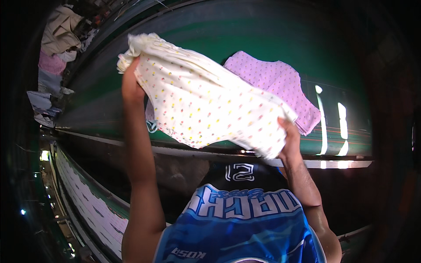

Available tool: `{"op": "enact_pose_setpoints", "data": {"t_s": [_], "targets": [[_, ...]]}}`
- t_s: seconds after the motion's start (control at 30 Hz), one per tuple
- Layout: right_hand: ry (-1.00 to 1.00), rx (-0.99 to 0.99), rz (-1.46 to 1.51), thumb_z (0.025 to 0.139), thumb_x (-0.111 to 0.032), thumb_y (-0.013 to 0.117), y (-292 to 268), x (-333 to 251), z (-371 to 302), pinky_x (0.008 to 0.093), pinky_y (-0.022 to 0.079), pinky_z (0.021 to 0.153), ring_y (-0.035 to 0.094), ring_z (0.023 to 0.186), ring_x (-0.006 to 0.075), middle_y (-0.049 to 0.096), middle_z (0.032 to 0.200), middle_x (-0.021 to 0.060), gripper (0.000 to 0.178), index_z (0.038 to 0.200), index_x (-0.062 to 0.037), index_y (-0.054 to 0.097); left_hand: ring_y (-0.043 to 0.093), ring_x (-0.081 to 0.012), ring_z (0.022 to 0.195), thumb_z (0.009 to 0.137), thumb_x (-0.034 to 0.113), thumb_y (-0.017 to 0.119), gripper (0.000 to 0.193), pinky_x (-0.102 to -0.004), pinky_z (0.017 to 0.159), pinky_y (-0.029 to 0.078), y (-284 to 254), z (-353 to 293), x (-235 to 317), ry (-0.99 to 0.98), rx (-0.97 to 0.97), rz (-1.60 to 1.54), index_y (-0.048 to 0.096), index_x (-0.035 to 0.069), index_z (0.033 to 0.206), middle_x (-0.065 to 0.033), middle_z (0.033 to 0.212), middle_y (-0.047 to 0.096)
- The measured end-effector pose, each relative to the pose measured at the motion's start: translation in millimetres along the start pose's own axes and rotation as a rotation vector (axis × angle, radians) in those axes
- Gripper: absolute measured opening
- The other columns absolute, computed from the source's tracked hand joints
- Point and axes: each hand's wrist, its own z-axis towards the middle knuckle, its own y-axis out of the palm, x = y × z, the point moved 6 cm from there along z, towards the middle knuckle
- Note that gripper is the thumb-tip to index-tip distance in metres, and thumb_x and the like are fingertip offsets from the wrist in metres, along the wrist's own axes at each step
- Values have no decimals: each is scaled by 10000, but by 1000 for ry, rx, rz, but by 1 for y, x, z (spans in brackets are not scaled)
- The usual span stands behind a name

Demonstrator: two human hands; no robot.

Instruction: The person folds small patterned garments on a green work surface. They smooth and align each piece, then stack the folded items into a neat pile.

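Observation:
A stack of cream cloth pieces (188, 96), printed with small red and yellow motifs, stretches between my two hands above the green table. My left hand (133, 83) is closed round its bunched, ruffled far-left end. At the lower right corner, my right hand (289, 138) pinches the layers, thumb on top. The cloth's near edge is curved like a cut garment panel. Behind it, partly covered, lilac printed cloth pieces (272, 79) lie flat on the table. A small light-blue loop (151, 126) shows beneath the cream cloth's left edge; what it belongs to is hidden.
The long green table (346, 92) ends in a pale front edge (324, 164) close to my body. Heaped cloth (59, 30) lies off its far left end. A white, dark-streaked surface (87, 197) runs along the lower left. Bright light patches fall on the table's right.

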Motion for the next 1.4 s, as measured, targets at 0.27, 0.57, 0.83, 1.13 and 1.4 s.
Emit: {"op": "enact_pose_setpoints", "data": {"t_s": [0.27, 0.57, 0.83, 1.13, 1.4], "targets": [[140, 272, -249, 1012, -178, 619, -130, 42, 90, 404, 624, 865, 769, 959, 262, 764, 1119, 164, 406, 1336, 66, 621, 779, -259, 1130, 989, 275, 764, 462, -419, 923, 656, -136, -17, -147, -297, 423, 266, 702, 36, 1380, -137, 1280, 776], [-20, 297, -608, 1133, -513, 594, -90, 17, 76, 355, 574, 982, 714, 1097, 175, 747, 1200, 116, 589, 1369, 24, 642, 772, -279, 1153, 1052, 255, 738, 398, -443, 991, 638, -116, -7, -94, -510, 204, 424, 703, -1, 1355, -161, 1270, 776], [-61, 336, -458, 1115, -519, 634, -88, -15, 91, 381, 610, 939, 741, 1111, 216, 759, 1267, 161, 652, 1362, 84, 661, 757, -274, 1146, 1056, 248, 771, 447, -413, 996, 616, -74, 42, -60, -401, 190, 580, 665, -37, 1383, -167, 1274, 754], [-315, 382, -772, 1165, -447, 580, -95, -20, 86, 285, 522, 870, 623, 986, 96, 726, 1064, 34, 479, 1220, 8, 715, 746, -220, 1098, 1047, 248, 765, 420, -358, 956, 592, -67, -6, -79, -144, 209, 477, 664, -8, 1364, -138, 1219, 763], [-65, 379, -735, 1084, -534, 685, -108, -17, 110, 346, 517, 1052, 669, 1175, 176, 738, 1261, 124, 675, 1450, 33, 641, 749, -185, 1086, 999, 254, 794, 390, -346, 925, 587, -88, 24, -123, -327, 174, 703, 734, 21, 1307, -113, 1211, 787]]}}
